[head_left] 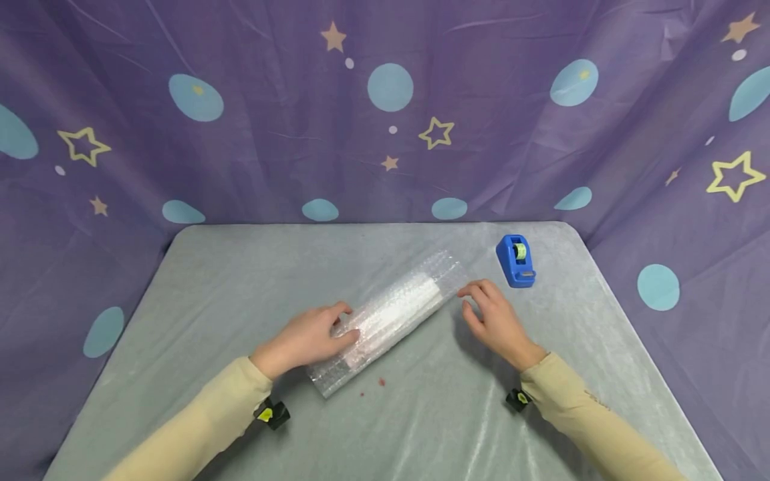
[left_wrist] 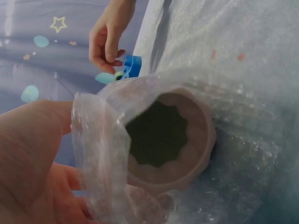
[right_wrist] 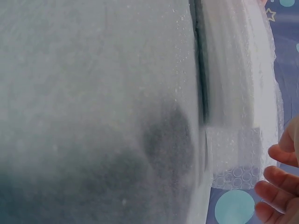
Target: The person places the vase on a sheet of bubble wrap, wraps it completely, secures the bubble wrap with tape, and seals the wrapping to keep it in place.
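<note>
A long, pale, fluted vase (left_wrist: 211, 133) lies wrapped in clear bubble wrap (head_left: 444, 267), slanting across the table. Its round mouth, with a scalloped inside, faces the left wrist camera. My left hand (head_left: 309, 339) holds the wrapped roll near its lower left end, thumb on the near side and fingers over the far side. Just off the upper right end of the roll is my right hand (head_left: 494, 322), its fingers loosely bent and nothing in them. In the right wrist view, the loose wrap end lies beside those fingers (right_wrist: 275, 179).
A blue tape dispenser (head_left: 516, 262) with a roll of tape stands at the back right of the grey-covered table (head_left: 240, 267). Small red bits (head_left: 381, 382) lie in front of the roll. A purple patterned curtain (head_left: 271, 133) closes off the back and sides.
</note>
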Tool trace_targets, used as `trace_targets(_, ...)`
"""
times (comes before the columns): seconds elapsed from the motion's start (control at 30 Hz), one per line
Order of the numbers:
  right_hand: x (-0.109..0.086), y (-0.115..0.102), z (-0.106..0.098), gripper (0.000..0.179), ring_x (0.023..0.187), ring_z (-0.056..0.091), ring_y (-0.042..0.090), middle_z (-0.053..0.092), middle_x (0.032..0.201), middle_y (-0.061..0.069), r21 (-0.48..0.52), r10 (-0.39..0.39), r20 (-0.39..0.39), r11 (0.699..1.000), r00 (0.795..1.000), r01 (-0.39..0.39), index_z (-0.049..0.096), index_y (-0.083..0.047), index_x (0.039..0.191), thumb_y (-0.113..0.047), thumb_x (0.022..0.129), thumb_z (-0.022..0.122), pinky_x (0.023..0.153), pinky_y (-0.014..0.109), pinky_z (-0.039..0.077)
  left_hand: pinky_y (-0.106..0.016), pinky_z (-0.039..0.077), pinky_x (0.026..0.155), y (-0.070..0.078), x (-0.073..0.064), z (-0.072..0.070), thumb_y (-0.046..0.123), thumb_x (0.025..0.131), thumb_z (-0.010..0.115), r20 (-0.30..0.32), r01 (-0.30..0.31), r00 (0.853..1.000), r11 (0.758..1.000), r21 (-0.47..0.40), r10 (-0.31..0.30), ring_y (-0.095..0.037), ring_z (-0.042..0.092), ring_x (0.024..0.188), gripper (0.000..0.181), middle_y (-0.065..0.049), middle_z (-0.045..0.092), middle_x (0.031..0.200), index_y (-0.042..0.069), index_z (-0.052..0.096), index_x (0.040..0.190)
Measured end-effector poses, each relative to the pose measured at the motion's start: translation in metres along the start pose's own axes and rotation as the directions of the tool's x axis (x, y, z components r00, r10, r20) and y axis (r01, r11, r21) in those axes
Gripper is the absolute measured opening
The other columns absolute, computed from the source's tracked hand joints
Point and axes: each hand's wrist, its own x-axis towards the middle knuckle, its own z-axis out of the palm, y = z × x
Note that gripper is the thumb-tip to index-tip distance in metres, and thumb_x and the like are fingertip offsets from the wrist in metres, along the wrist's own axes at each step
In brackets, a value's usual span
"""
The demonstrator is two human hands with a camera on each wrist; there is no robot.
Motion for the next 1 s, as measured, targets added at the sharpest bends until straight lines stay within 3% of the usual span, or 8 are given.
trace_targets(0.47, -0.003, -0.002, 0.0, 0.015, 0.102, 0.065, 0.035, 0.059, 0.126, 0.02, 0.009, 0.069, 0.052, 0.998, 0.996, -0.07, 0.071, -0.006, 0.108, -0.002, 0.095, 0.064, 0.079, 0.048, 0.056, -0.043, 0.054, 0.076, 0.003, -0.003, 0.014, 0.051, 0.098, 0.064, -0.007, 0.05, 0.999, 0.998, -0.039, -0.05, -0.015, 0.061, 0.083, 0.06, -0.005, 0.068, 0.103, 0.008, 0.059, 0.14)
trace_targets(0.7, -0.002, -0.006, -0.001, 0.014, 0.105, 0.064, 0.035, 0.057, 0.131, 0.021, 0.017, 0.084, 0.098, 0.996, 0.992, -0.086, 0.07, -0.007, 0.109, -0.004, 0.097, 0.063, 0.078, 0.047, 0.056, -0.038, 0.048, 0.065, 0.003, -0.004, 0.021, 0.052, 0.097, 0.066, 0.007, 0.032, 0.999, 0.994, -0.103, -0.031, -0.015, 0.054, 0.07, 0.073, -0.001, 0.061, 0.088, 0.005, 0.049, 0.15)
trace_targets(1.0, -0.001, -0.005, 0.001, 0.013, 0.107, 0.063, 0.038, 0.057, 0.131, 0.022, 0.003, 0.077, 0.117, 0.997, 0.99, -0.077, 0.071, -0.007, 0.107, -0.005, 0.098, 0.062, 0.083, 0.05, 0.056, -0.045, 0.054, 0.079, 0.005, -0.001, 0.033, 0.056, 0.095, 0.069, -0.014, 0.03, 0.999, 0.987, -0.16, -0.033, -0.019, 0.063, 0.087, 0.084, -0.007, 0.067, 0.101, 0.005, 0.041, 0.155)
